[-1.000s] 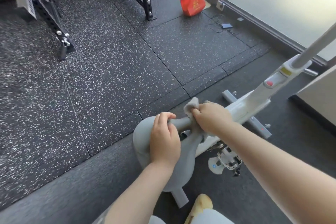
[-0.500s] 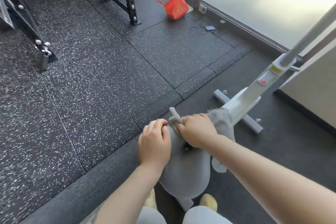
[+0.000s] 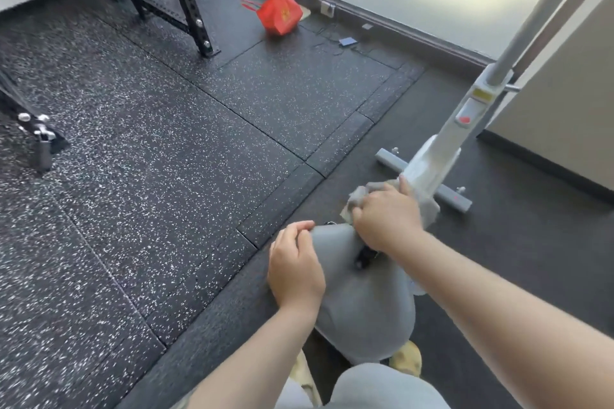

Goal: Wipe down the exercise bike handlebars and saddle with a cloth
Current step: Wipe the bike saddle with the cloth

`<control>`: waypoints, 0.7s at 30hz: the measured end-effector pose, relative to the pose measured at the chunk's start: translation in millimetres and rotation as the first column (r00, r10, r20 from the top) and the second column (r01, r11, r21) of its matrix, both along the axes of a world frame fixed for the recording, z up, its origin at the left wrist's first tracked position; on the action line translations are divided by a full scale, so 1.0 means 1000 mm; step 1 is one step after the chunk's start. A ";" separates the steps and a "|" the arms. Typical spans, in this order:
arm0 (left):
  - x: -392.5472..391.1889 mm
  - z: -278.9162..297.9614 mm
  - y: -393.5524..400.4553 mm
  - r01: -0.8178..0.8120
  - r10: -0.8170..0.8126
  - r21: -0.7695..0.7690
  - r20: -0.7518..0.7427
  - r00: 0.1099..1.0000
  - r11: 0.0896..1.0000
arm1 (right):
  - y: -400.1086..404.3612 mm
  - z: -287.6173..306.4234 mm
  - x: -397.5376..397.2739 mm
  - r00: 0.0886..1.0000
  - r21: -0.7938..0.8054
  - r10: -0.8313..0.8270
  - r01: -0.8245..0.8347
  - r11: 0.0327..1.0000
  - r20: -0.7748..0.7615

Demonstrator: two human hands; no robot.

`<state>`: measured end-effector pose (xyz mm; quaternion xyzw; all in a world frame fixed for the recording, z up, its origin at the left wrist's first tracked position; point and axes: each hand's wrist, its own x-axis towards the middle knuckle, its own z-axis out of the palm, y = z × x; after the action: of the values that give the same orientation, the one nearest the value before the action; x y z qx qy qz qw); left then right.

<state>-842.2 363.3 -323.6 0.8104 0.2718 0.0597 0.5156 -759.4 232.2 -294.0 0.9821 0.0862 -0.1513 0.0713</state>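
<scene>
The grey saddle point(image 3: 362, 302) of the white exercise bike point(image 3: 442, 149) fills the lower middle of the head view. My left hand point(image 3: 295, 269) grips the saddle's left edge, fingers curled over it. My right hand point(image 3: 387, 221) holds a bunched grey cloth point(image 3: 428, 207) against the saddle's narrow front end. The cloth sticks out ahead of and to the right of my fist. The handlebars are out of frame; only the grey upright post point(image 3: 545, 16) shows at the top right.
A black rack point(image 3: 186, 0) stands at the back left on speckled rubber flooring. A red bag point(image 3: 280, 12) lies by the window wall. The bike's grey floor stabiliser point(image 3: 392, 159) crosses ahead. A beige wall panel point(image 3: 564, 109) is at the right.
My right hand with the cloth has slid forward along the saddle's nose, toward the frame. My left hand has kept its hold on the saddle's side. The camera has tilted and moved right.
</scene>
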 end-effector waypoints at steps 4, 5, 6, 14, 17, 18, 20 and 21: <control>0.002 0.000 0.003 -0.009 0.008 -0.071 -0.027 1.000 0.997 | 0.041 -0.002 -0.020 0.985 0.216 0.161 -0.144 0.966 -0.062; 0.002 0.000 0.004 0.001 -0.003 -0.070 -0.028 1.000 0.998 | 0.030 0.002 -0.014 0.983 0.221 0.158 -0.134 0.966 -0.097; 0.002 0.000 0.005 0.011 -0.013 -0.064 -0.029 0.999 0.998 | 0.015 0.004 -0.005 0.987 0.187 0.116 -0.095 0.978 -0.107; -0.002 0.003 0.002 -0.043 0.045 -0.074 0.015 0.999 0.996 | 0.053 -0.003 -0.039 0.987 0.264 0.158 -0.161 0.951 0.034; -0.001 0.004 0.002 -0.037 0.038 -0.080 0.011 0.999 0.996 | 0.016 0.000 -0.010 0.996 0.167 0.085 -0.079 0.983 -0.027; -0.001 0.005 0.001 -0.039 0.040 -0.083 0.004 0.999 0.996 | 0.007 -0.002 -0.005 1.000 0.091 0.009 -0.012 0.996 0.030; -0.001 0.005 0.000 -0.045 0.044 -0.074 -0.014 0.999 0.996 | 0.015 -0.005 -0.015 0.994 0.037 -0.023 0.019 0.999 0.107; -0.001 0.005 0.000 -0.050 0.049 -0.062 -0.020 0.999 0.997 | 0.030 -0.006 -0.028 0.994 0.099 0.020 -0.031 0.995 0.107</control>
<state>-843.5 363.3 -318.4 0.7875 0.2983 0.0564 0.5364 -787.3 262.2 -299.7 0.9899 0.1025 -0.0937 0.0281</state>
